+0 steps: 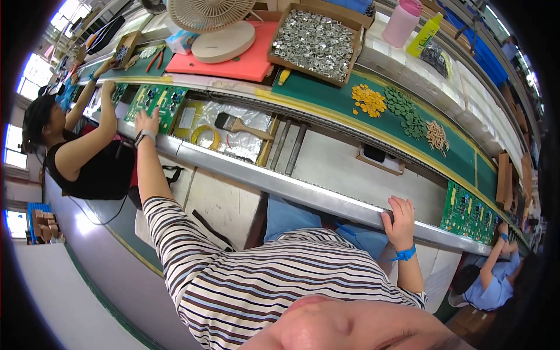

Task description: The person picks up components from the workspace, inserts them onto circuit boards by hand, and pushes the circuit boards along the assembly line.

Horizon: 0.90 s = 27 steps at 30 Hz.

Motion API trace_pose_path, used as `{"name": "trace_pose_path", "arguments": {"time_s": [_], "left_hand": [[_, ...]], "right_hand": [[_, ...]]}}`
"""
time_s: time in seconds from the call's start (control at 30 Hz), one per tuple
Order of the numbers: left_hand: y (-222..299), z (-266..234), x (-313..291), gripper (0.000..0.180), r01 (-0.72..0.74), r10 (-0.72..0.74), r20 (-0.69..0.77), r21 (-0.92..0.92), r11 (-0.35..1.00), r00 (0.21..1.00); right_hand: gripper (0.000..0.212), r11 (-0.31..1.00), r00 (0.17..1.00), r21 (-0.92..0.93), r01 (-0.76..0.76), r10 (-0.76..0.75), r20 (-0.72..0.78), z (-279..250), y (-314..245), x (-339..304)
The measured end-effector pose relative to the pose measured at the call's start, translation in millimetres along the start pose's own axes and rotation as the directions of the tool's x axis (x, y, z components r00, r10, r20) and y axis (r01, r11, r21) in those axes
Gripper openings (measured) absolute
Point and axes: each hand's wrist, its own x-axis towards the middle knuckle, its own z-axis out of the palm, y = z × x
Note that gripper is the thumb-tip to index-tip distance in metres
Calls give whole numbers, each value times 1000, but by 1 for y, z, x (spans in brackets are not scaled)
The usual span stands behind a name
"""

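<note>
My left hand (147,122), a watch on its wrist, reaches out to the far left. Its fingers are spread on the near edge of a green circuit board (158,100) on the conveyor. My right hand (399,220), with a blue wristband, curls over the metal front rail (280,184) of the bench. Between the hands stands a tray lined with foil (233,134). In the tray lie a flat paint brush (239,124) and a yellow ring of tape (205,137). My striped shirt fills the lower middle.
A desk fan (213,23) stands on a red mat beside a cardboard box of metal parts (315,41). Piles of yellow (368,100), green (405,112) and tan parts (436,137) lie on the green belt. Another circuit board (469,213) is at right. Co-workers sit at left (87,154) and right (493,283).
</note>
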Motion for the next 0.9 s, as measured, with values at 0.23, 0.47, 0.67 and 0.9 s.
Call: {"name": "trace_pose_path", "arguments": {"time_s": [0.23,0.47,0.67,0.9], "left_hand": [[12,-31,-11,85,158,-147,148,-63,985,978],[55,-37,-48,79,-75,99,208,-119,990,973],[79,-39,-104,70,-233,252,189,-117,965,949],[145,-68,-178,64,-456,488,235,-179,872,841]], "right_hand": [[35,1000,1000,12,-6,6,8,-2,1,-5],[30,997,999,60,-39,38,12,9,7,1],[21,977,991,179,120,-129,44,16,52,51],[26,941,828,337,-23,-171,534,66,98,91]]}}
